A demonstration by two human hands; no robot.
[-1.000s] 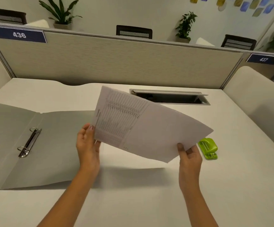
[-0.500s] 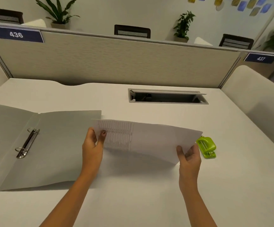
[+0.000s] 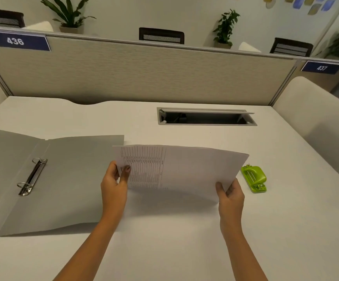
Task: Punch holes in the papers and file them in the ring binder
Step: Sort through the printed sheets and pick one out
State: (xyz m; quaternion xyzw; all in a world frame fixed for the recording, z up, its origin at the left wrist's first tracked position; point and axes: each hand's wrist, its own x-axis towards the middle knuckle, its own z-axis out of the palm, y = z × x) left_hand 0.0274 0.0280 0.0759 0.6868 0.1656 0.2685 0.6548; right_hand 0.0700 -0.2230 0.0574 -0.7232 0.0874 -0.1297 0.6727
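Punch (image 3: 254, 178) sits right of papers (image 3: 185, 169); binder (image 3: 53, 179) left.

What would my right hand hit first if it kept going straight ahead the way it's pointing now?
Probably nothing soon. The right hand grips the papers and points across bare desk; the green hole punch sits just right of that line. Depth is uncertain.

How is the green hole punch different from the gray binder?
The hole punch is bright green and small; the ring binder is gray and much wider. The hole punch is closed up, while the binder lies open and flat, showing its metal rings. The punch sits right of the papers, the binder left. Both rest on the white desk, untouched.
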